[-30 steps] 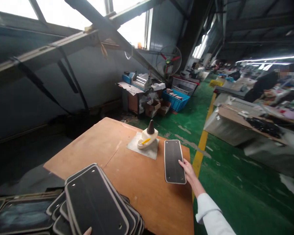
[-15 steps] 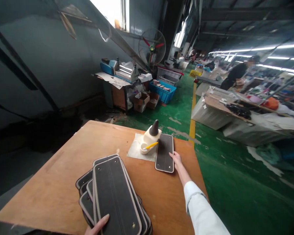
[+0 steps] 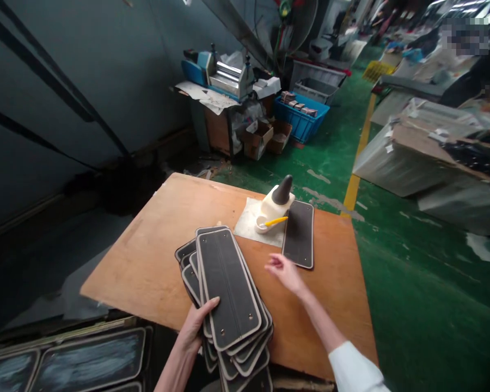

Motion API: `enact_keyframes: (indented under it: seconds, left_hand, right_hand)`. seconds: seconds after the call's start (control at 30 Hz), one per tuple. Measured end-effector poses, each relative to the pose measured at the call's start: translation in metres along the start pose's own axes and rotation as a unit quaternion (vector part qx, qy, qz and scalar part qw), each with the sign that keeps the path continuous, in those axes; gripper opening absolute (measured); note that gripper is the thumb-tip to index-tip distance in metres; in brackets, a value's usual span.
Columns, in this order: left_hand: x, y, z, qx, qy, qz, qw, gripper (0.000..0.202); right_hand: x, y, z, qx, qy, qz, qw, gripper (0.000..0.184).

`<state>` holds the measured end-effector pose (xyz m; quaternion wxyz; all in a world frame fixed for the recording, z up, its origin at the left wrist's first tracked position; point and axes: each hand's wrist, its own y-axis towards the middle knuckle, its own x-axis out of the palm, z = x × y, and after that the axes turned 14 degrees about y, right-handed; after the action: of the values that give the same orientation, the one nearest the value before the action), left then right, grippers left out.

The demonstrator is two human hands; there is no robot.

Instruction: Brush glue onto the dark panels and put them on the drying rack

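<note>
My left hand grips the left edge of a fanned stack of dark grey panels, thumb on top and the other fingers hidden beneath. The panels are rounded rectangles with pale edging and small metal studs near their corners. My right hand is over the wooden table with its fingers loosely curled; whether anything is in them is too blurred to tell. Just beyond it a single similar panel lies flat. Beside that panel stand a white bottle with a dark cone-shaped top and a small cup with a yellow-handled tool.
A pale sheet lies under the bottle on the wooden table. Panels with whitish smears lie at lower left. Beyond are a roller machine, cardboard boxes and a blue crate on the green floor.
My right hand has left the single panel and moved toward the stack. My left hand now shows more fully at the stack's edge. The view has tilted down and turned left.
</note>
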<state>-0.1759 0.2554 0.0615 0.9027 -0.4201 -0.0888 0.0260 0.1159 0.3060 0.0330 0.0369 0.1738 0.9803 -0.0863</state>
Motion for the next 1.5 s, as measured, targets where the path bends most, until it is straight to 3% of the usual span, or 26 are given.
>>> enact_keyframes:
  seconds: [0.07, 0.13, 0.23, 0.43, 0.57, 0.77, 0.87, 0.97, 1.1, 1.27, 1.4, 1.5]
  left_hand:
    - [0.005, 0.002, 0.002, 0.022, 0.009, -0.004, 1.000, 0.062]
    - [0.008, 0.001, 0.005, 0.040, 0.024, -0.004, 0.999, 0.066]
    - [0.009, -0.001, 0.008, 0.050, 0.034, -0.010, 0.998, 0.067]
    - [0.007, -0.004, 0.014, 0.012, 0.029, -0.009, 0.999, 0.059]
    - [0.007, -0.004, 0.013, 0.006, 0.047, -0.008, 0.999, 0.059]
    - [-0.002, 0.009, 0.006, -0.040, 0.091, 0.030, 0.995, 0.060]
    - [0.000, 0.011, 0.006, -0.033, 0.107, 0.037, 0.993, 0.063]
    - [0.006, 0.008, 0.007, -0.005, 0.115, 0.049, 0.992, 0.064]
    - [0.012, 0.003, 0.009, 0.038, 0.119, 0.062, 0.990, 0.060]
    - [0.017, -0.003, 0.013, 0.074, 0.113, 0.065, 0.989, 0.060]
    - [0.018, -0.005, 0.013, 0.076, 0.121, 0.073, 0.987, 0.062]
    - [0.015, -0.002, 0.009, 0.048, 0.121, 0.084, 0.988, 0.063]
  right_hand:
    - [0.036, -0.037, 0.002, 0.014, -0.005, -0.117, 0.993, 0.060]
    - [0.061, -0.062, 0.003, 0.027, -0.039, -0.118, 0.992, 0.070]
    - [0.075, -0.077, 0.003, 0.040, -0.026, -0.057, 0.997, 0.056]
    - [0.068, -0.081, 0.003, -0.020, 0.071, -0.023, 0.997, 0.026]
    - [0.048, -0.081, 0.003, 0.000, 0.135, -0.068, 0.989, 0.024]
    - [0.018, -0.080, 0.004, 0.042, 0.278, -0.139, 0.950, 0.020]
    - [0.016, -0.084, 0.010, 0.024, 0.241, -0.138, 0.960, 0.024]
    - [0.022, -0.092, 0.017, -0.002, 0.142, -0.055, 0.988, 0.039]
    - [0.039, -0.100, 0.022, -0.010, 0.032, 0.041, 0.999, 0.032]
    - [0.058, -0.097, 0.022, 0.032, 0.004, 0.092, 0.995, 0.063]
    - [0.052, -0.087, 0.022, 0.070, 0.025, 0.084, 0.994, 0.039]
    - [0.036, -0.088, 0.016, 0.027, 0.040, 0.066, 0.997, 0.033]
